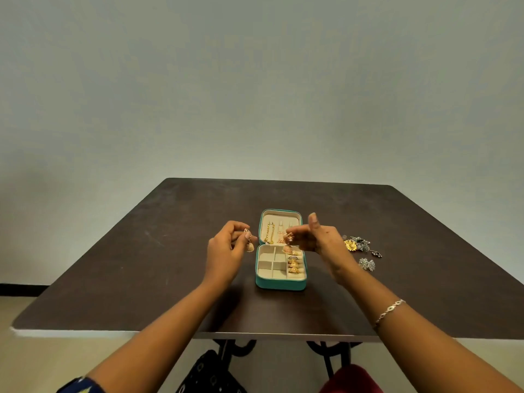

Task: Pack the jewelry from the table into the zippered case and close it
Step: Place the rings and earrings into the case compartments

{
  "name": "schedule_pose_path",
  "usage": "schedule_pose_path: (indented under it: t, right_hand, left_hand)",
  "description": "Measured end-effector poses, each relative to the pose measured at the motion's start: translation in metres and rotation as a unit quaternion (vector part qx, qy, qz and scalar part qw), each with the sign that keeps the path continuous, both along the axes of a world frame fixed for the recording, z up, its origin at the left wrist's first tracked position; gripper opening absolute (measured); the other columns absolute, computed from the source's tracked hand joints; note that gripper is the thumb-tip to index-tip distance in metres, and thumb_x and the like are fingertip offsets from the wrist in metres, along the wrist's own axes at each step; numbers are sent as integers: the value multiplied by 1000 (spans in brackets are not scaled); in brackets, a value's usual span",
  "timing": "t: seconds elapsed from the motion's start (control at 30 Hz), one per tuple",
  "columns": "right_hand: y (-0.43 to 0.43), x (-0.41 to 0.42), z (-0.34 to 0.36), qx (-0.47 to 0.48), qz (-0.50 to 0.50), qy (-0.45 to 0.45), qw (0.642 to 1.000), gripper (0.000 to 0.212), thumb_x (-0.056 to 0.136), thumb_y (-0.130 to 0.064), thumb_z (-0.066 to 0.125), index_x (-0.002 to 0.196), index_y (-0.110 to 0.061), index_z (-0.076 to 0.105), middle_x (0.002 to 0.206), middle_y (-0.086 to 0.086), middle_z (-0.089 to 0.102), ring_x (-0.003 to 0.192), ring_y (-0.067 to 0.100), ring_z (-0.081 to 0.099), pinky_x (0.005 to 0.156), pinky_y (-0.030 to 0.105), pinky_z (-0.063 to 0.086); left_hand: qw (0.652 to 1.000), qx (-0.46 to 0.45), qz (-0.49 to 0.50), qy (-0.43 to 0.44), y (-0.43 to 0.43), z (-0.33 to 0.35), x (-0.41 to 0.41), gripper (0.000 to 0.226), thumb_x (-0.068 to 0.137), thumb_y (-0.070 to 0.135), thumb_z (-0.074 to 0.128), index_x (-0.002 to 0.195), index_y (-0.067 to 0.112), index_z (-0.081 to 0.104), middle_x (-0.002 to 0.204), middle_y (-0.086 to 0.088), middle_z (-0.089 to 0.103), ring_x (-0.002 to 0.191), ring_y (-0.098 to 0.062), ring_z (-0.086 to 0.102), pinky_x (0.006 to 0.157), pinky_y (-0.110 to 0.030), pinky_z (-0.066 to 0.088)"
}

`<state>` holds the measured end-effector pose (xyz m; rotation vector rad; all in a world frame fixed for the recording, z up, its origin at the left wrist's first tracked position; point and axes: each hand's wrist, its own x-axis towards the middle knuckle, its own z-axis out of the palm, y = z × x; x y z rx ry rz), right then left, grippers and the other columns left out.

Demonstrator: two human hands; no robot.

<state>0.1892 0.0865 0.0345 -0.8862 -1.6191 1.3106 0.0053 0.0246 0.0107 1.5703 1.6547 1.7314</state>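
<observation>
A teal zippered case [279,284] lies open in the middle of the dark table [141,265], its lid flat toward the far side. Gold chains [269,233] hang in the lid. Gold rings [294,265] fill the roll slots on the tray's right; the cream compartments on the left look empty. My left hand [226,251] pinches a gold bell-shaped earring [249,245] just left of the case. Over the hinge, my right hand [317,239] pinches a matching pinkish-gold bell earring [288,245].
Loose jewelry lies on the table right of the case: a gold flower piece [351,245], a dark silver cluster [363,243] and a silver earring [367,263]. A bracelet [390,310] sits on my right wrist. A grey wall stands behind the table's far edge.
</observation>
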Motion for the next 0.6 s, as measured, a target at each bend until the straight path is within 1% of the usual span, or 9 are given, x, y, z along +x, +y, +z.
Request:
schedule_pose_path:
  t: [0.07, 0.13, 0.17, 0.23, 0.33, 0.37, 0.43, 0.5, 0.6]
  right_hand:
    - [1, -13, 0, 7, 7, -8, 1000, 54, 88, -46, 35, 95, -5, 69, 89, 8, 71, 78, 12, 68, 71, 16, 53]
    - [2, -23, -2, 13, 17, -18, 1000, 50, 92, -43, 35, 93, -7, 70, 91, 9, 71, 82, 15, 67, 76, 18, 53]
    - [3, -27, -3, 16, 22, -24, 999, 49, 94, -40, 35, 94, -6, 70, 91, 9, 70, 83, 14, 67, 76, 17, 53]
    - [5, -32, -7, 21, 26, -44, 998, 48, 95, -37, 35, 98, -3, 69, 90, 7, 70, 80, 8, 67, 72, 13, 51]
    - [8, -37, -17, 43, 25, -86, 995, 47, 94, -37, 37, 99, -2, 69, 90, 5, 70, 79, 2, 66, 71, 8, 48]
    - [9, -37, -20, 54, 22, -99, 993, 45, 93, -36, 39, 98, -4, 70, 91, 6, 70, 79, 2, 66, 72, 8, 48]
    - [11, -38, -25, 79, 16, -122, 989, 33, 92, -30, 48, 97, -6, 71, 92, 8, 71, 78, -1, 65, 73, 8, 47]
    - [15, -39, -26, 107, 14, -163, 981, 20, 87, -20, 59, 99, -9, 71, 96, 6, 72, 82, 0, 64, 75, 11, 48]
    - [18, -44, -27, 141, 9, -216, 966, 18, 82, -11, 66, 100, -11, 70, 97, 1, 70, 87, 2, 61, 76, 8, 46]
  left_hand:
    - [1000, -6, 6, -9, 2, -7, 2, 11, 89, 5, 54, 90, 14, 59, 76, 11, 67, 71, 4, 65, 62, -8, 49]
    - [999, -18, 16, -26, 3, -12, 4, 12, 88, 5, 55, 88, 15, 60, 76, 11, 67, 73, 2, 66, 63, -8, 49]
    - [999, -23, 20, -33, 3, -14, 4, 12, 88, 4, 56, 88, 15, 61, 76, 10, 67, 72, 2, 65, 63, -8, 49]
    - [999, -24, 23, -31, 0, -19, 3, 13, 87, 4, 57, 87, 16, 61, 77, 8, 67, 72, 4, 65, 63, -8, 49]
    - [999, -27, 20, -18, -8, -29, 0, 13, 87, 7, 57, 89, 18, 62, 81, 11, 67, 81, 6, 63, 67, -12, 51]
    - [999, -28, 21, -22, -9, -32, -1, 13, 87, 7, 57, 90, 19, 62, 83, 12, 67, 82, 5, 63, 68, -13, 51]
    - [999, -23, 28, -34, -8, -35, -1, 15, 87, 7, 57, 92, 20, 62, 85, 12, 69, 82, 2, 65, 70, -16, 52]
    - [999, -25, 23, -42, -8, -35, -1, 17, 86, 6, 59, 94, 20, 61, 87, 11, 68, 83, 0, 65, 72, -13, 52]
    - [998, -31, 14, -57, -7, -35, -2, 20, 84, 3, 60, 95, 21, 60, 87, 11, 67, 85, 1, 64, 73, -10, 51]
